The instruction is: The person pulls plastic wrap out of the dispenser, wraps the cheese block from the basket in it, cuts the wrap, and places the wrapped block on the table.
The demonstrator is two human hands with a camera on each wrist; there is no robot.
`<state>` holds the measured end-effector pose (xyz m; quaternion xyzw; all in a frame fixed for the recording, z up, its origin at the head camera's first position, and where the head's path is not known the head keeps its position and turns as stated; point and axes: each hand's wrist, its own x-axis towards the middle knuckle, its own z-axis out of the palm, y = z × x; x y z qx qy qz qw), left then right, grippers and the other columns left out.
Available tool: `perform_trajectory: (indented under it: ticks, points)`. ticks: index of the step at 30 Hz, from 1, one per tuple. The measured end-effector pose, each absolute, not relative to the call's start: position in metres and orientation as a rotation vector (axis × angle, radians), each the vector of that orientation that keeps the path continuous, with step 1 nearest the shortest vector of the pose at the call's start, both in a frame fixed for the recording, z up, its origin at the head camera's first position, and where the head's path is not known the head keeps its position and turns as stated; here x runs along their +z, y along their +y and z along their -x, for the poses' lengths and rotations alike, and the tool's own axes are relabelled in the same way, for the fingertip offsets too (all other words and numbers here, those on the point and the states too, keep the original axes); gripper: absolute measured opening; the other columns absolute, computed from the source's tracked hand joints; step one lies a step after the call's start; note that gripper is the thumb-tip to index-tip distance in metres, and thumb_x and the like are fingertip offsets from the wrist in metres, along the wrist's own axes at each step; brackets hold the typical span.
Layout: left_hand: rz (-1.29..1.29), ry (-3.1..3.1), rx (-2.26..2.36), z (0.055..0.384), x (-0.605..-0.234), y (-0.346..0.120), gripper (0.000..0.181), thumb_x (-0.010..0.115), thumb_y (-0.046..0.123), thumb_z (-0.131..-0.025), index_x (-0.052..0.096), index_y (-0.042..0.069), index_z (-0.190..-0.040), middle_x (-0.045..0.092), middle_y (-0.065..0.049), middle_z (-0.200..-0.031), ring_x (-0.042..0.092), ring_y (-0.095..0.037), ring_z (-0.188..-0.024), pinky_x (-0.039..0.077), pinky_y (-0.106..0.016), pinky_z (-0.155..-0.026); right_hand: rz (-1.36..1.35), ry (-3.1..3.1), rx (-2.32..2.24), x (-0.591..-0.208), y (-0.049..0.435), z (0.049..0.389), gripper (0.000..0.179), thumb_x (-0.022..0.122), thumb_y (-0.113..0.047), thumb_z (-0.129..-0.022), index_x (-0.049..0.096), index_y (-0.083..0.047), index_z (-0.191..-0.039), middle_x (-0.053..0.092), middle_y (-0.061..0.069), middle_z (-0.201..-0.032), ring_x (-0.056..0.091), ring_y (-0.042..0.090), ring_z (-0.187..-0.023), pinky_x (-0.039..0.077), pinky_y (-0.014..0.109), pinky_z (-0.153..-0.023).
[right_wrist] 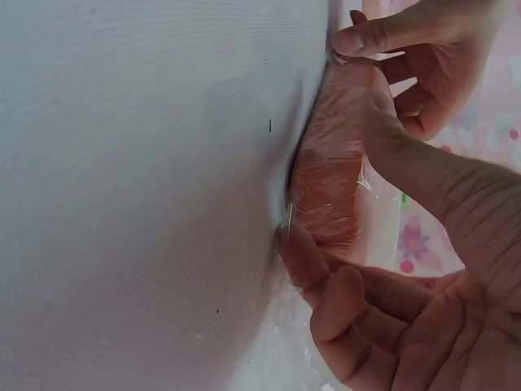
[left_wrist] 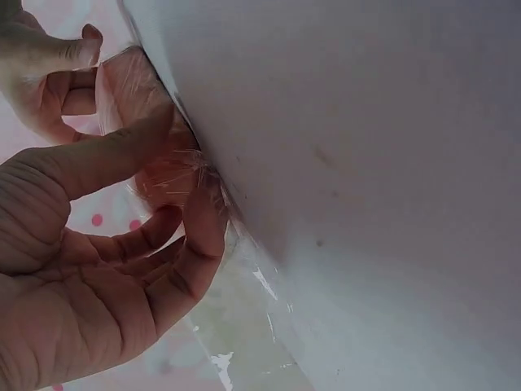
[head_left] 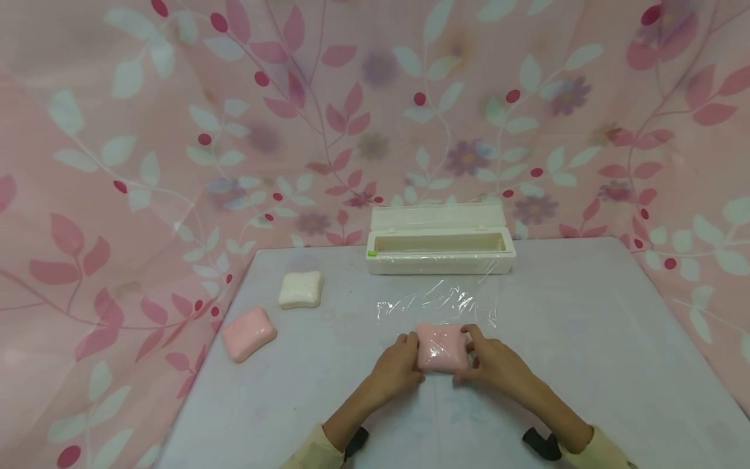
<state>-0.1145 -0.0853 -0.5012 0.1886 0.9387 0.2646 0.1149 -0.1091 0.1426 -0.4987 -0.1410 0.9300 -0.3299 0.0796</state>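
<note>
A pink bar of soap (head_left: 442, 348) lies on the table near its front, with clear cling film (head_left: 445, 306) stretched over it and trailing behind it toward the white box. My left hand (head_left: 398, 365) grips the bar's left side, thumb and fingers curled at its edge. On the opposite side my right hand (head_left: 495, 365) holds it the same way. Both wrist views show wrinkled film drawn tight around the soap (left_wrist: 167, 179), with fingertips at its lower edge by the tabletop. In the right wrist view, the soap's film-covered side (right_wrist: 330, 191) faces the camera.
The white cling film box (head_left: 439, 264) stands at the back of the table, lid (head_left: 436, 216) raised. A white soap bar (head_left: 301, 290) and another pink soap bar (head_left: 249, 333) lie at the left. Behind the table hangs a pink floral cloth (head_left: 375, 130).
</note>
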Motion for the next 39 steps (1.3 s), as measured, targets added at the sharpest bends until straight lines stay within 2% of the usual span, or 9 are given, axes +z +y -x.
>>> perform_trajectory:
  ticks: [3, 7, 10, 16, 19, 24, 28, 33, 39]
  points:
    - [-0.568, 2.738, 0.794, 0.119, -0.503, -0.084, 0.034, 0.073, 0.007, -0.084, 0.051, 0.006, -0.11, 0.049, 0.001, -0.087, 0.047, -0.012, -0.072, 0.041, -0.024, -0.061, 0.472, 2.786, -0.989, -0.498, 0.142, 0.11, 0.082, 0.091, -0.019, -0.065, 0.044, -0.007, -0.132, 0.068, -0.003, -0.092, 0.049, 0.007, -0.064, 0.041, 0.028, -0.058]
    - [-0.578, 2.671, 0.902, 0.126, -0.499, -0.087, 0.029, 0.07, 0.006, -0.082, 0.051, 0.007, -0.105, 0.052, 0.002, -0.082, 0.047, -0.01, -0.069, 0.041, -0.024, -0.059, 0.554, 2.753, -1.04, -0.495, 0.148, 0.116, 0.074, 0.085, -0.012, -0.071, 0.042, -0.005, -0.131, 0.069, -0.001, -0.091, 0.052, 0.004, -0.063, 0.044, 0.025, -0.058]
    - [-0.556, 2.593, 1.042, 0.136, -0.49, -0.092, 0.03, 0.071, 0.009, -0.083, 0.054, 0.005, -0.108, 0.06, -0.002, -0.087, 0.053, -0.011, -0.072, 0.045, -0.024, -0.061, 0.557, 2.659, -1.142, -0.489, 0.156, 0.127, 0.069, 0.084, -0.017, -0.077, 0.041, -0.003, -0.13, 0.071, 0.005, -0.094, 0.057, 0.006, -0.067, 0.048, 0.026, -0.06]
    - [-0.434, 2.513, 1.257, 0.168, -0.471, -0.097, 0.036, 0.07, 0.025, -0.091, 0.058, 0.002, -0.116, 0.067, -0.011, -0.106, 0.063, -0.02, -0.092, 0.053, -0.032, -0.071, 0.534, 2.528, -1.267, -0.473, 0.167, 0.163, 0.061, 0.076, -0.031, -0.087, 0.044, 0.0, -0.129, 0.071, 0.014, -0.102, 0.068, 0.02, -0.087, 0.054, 0.039, -0.074]
    - [-0.388, 2.572, 1.275, 0.185, -0.469, -0.094, 0.034, 0.065, 0.03, -0.095, 0.06, 0.002, -0.114, 0.067, -0.01, -0.101, 0.064, -0.02, -0.088, 0.053, -0.032, -0.068, 0.549, 2.501, -1.301, -0.469, 0.168, 0.181, 0.054, 0.069, -0.03, -0.093, 0.044, 0.003, -0.126, 0.072, 0.015, -0.1, 0.069, 0.027, -0.09, 0.054, 0.041, -0.074]
    - [-0.297, 2.724, 1.259, 0.211, -0.475, -0.083, 0.028, 0.058, 0.028, -0.098, 0.061, 0.002, -0.108, 0.064, -0.003, -0.082, 0.06, -0.014, -0.07, 0.048, -0.027, -0.057, 0.493, 2.543, -1.349, -0.472, 0.162, 0.206, 0.039, 0.059, -0.029, -0.1, 0.046, 0.004, -0.117, 0.072, 0.012, -0.085, 0.067, 0.03, -0.077, 0.047, 0.034, -0.059]
    - [-0.275, 2.835, 1.262, 0.229, -0.484, -0.074, 0.027, 0.056, 0.028, -0.1, 0.062, 0.002, -0.099, 0.061, -0.001, -0.073, 0.056, -0.012, -0.061, 0.045, -0.025, -0.05, 0.395, 2.62, -1.382, -0.479, 0.157, 0.223, 0.039, 0.059, -0.032, -0.1, 0.046, 0.002, -0.114, 0.07, 0.012, -0.079, 0.063, 0.026, -0.069, 0.043, 0.033, -0.056]
    - [-0.235, 2.899, 1.28, 0.246, -0.495, -0.065, 0.028, 0.056, 0.03, -0.101, 0.06, 0.004, -0.09, 0.059, 0.0, -0.068, 0.053, -0.012, -0.056, 0.041, -0.024, -0.047, 0.308, 2.701, -1.406, -0.492, 0.153, 0.237, 0.038, 0.067, -0.026, -0.095, 0.047, 0.001, -0.113, 0.064, 0.015, -0.079, 0.055, 0.019, -0.063, 0.042, 0.031, -0.052]
    - [-0.2, 2.973, 1.311, 0.259, -0.51, -0.059, 0.029, 0.058, 0.03, -0.1, 0.06, 0.007, -0.082, 0.055, 0.0, -0.067, 0.049, -0.012, -0.058, 0.038, -0.026, -0.05, 0.172, 2.826, -1.479, -0.513, 0.147, 0.245, 0.036, 0.071, -0.03, -0.092, 0.053, -0.002, -0.106, 0.065, 0.015, -0.087, 0.06, 0.022, -0.072, 0.045, 0.03, -0.054]
